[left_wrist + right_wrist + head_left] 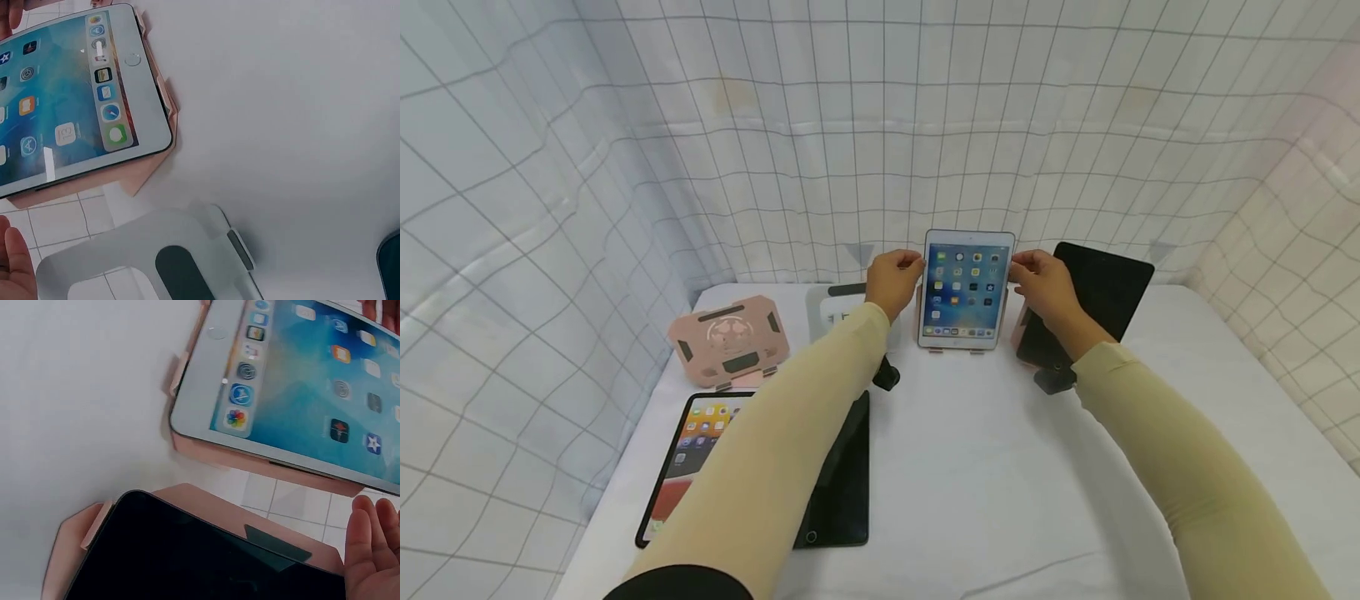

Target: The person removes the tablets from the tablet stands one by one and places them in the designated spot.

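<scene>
A white tablet (966, 287) with a lit home screen leans upright in a pink stand (150, 165) at the back of the table. My left hand (892, 282) is at its left edge, fingertips close to the side. On the opposite side is my right hand (1042, 283), its fingertips right by the edge. Both wrist views show the fingers (365, 534) extended and not wrapped round the tablet. To the right, a dark-screened tablet (1093, 292) stands tilted in another pink stand (187, 503), partly behind my right wrist.
A grey-white stand (820, 312) is partly hidden by my left arm. Further left stands an unoccupied pink stand (730, 337). In front of it lie a tablet with a lit screen (700, 429) and a black tablet (842, 500). Gridded white curtains (880, 125) enclose the table.
</scene>
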A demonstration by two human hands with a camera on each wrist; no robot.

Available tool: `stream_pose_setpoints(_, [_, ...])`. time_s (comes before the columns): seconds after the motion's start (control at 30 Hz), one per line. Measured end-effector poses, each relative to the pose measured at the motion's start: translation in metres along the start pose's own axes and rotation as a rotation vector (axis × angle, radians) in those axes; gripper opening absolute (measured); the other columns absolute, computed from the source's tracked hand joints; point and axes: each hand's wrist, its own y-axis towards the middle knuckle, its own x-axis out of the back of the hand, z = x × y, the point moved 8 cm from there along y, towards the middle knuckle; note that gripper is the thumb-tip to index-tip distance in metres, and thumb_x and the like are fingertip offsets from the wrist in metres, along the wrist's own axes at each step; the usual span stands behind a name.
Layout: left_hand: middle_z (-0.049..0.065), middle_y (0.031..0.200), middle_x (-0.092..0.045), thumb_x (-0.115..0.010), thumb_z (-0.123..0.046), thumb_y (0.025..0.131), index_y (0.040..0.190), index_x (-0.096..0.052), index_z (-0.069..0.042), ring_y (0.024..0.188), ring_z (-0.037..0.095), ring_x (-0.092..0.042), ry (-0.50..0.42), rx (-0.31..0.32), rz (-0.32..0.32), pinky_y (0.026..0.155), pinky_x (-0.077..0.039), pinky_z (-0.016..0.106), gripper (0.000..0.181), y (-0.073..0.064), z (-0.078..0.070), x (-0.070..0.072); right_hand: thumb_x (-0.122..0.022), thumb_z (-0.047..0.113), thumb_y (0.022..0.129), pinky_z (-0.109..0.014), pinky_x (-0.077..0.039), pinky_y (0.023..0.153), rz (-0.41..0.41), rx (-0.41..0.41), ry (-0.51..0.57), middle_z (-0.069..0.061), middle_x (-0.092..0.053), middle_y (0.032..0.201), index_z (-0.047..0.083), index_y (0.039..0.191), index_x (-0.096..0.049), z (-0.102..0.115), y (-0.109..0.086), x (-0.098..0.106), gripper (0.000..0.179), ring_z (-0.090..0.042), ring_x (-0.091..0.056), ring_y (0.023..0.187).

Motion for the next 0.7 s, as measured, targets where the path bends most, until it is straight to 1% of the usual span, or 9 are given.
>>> stream_pose_setpoints(0.13, [0.004, 0.114, -0.067, -0.060, -0.024, 0.101, 0.122, -0.068, -0.009, 0.104, 0.017, -0.062, -0.014, 0.016, -0.020, 0.088, -0.053, 0.029, 0.028, -0.0011, 0.0006, -0.0057, -0.049, 0.022, 0.105, -0.041, -0.053, 0.093, -0.031, 0.002, -0.007, -0.019, -0.061, 0.120, -0.003, 0.127, -0.055, 0.0011, 0.0012, -0.0049, 0.034, -0.028, -0.062, 0.107])
stream_pose_setpoints(0.3, [0.005, 0.108, -0.067, -0.061, -0.019, 0.100, 0.114, -0.070, -0.008, 0.098, 0.018, -0.061, 0.008, 0.023, -0.056, 0.085, -0.051, 0.030, 0.021, -0.0001, 0.0035, -0.0076, -0.050, 0.022, 0.105, -0.035, -0.055, 0.087, -0.077, 0.010, 0.027, -0.018, -0.063, 0.116, -0.003, 0.123, -0.057, -0.0016, 0.0013, -0.0063, 0.032, -0.025, -0.062, 0.102])
stream_pose_setpoints(0.4, [0.005, 0.104, -0.067, -0.061, -0.018, 0.100, 0.111, -0.069, -0.007, 0.096, 0.018, -0.060, 0.008, 0.032, -0.058, 0.085, -0.051, 0.030, 0.018, 0.0002, 0.0050, -0.0082, -0.051, 0.020, 0.104, -0.032, -0.055, 0.084, -0.097, 0.022, 0.060, -0.017, -0.063, 0.114, -0.003, 0.123, -0.058, -0.0045, 0.0005, -0.0059, 0.030, -0.022, -0.062, 0.100])
stream_pose_setpoints(0.57, [0.004, 0.106, -0.065, -0.060, -0.019, 0.100, 0.112, -0.068, -0.008, 0.098, 0.018, -0.058, 0.007, 0.030, -0.045, 0.087, -0.049, 0.030, 0.018, -0.0012, 0.0056, -0.0099, -0.054, 0.019, 0.103, -0.034, -0.054, 0.084, -0.131, 0.032, 0.111, -0.015, -0.064, 0.110, -0.001, 0.120, -0.058, -0.0072, -0.0027, -0.0035, 0.027, -0.018, -0.061, 0.096])
stream_pose_setpoints(0.7, [0.003, 0.108, -0.064, -0.060, -0.021, 0.101, 0.113, -0.067, -0.009, 0.099, 0.017, -0.058, 0.013, 0.016, -0.032, 0.087, -0.049, 0.030, 0.018, -0.0034, 0.0056, -0.0108, -0.057, 0.021, 0.102, -0.029, -0.053, 0.083, -0.141, 0.029, 0.137, -0.014, -0.064, 0.109, 0.000, 0.118, -0.058, -0.0068, -0.0059, -0.0015, 0.026, -0.018, -0.061, 0.095])
